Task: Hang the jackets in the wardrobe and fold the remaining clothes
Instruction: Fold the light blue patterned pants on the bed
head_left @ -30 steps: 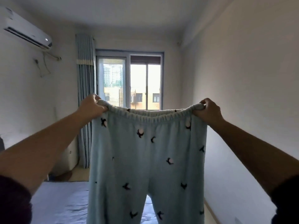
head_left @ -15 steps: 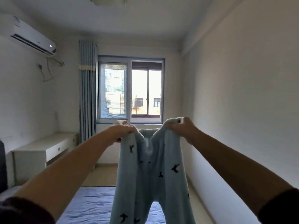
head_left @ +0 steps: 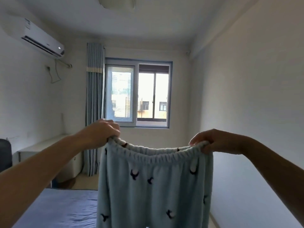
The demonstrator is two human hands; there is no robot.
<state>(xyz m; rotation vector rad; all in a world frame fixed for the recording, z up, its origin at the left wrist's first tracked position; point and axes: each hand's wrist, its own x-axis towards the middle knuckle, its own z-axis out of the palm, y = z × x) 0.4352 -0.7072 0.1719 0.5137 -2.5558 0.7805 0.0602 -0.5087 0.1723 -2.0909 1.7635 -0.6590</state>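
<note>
A blue bed (head_left: 62, 209) fills the frame from 7 to 8 o'clock. Above its right edge, from centre down to 6 o'clock, hang the pale blue pyjama trousers (head_left: 153, 191), spread flat and dotted with small dark bird shapes, the elastic waistband (head_left: 158, 153) sagging a little between the 2 hands. The window (head_left: 137, 94) stands behind at 12 o'clock, with a curtain (head_left: 95, 104) on its left side. The left hand (head_left: 102, 132) is clenched on the waistband's end at 10 o'clock; the right hand (head_left: 209, 140) pinches the other end at 3 o'clock.
</note>
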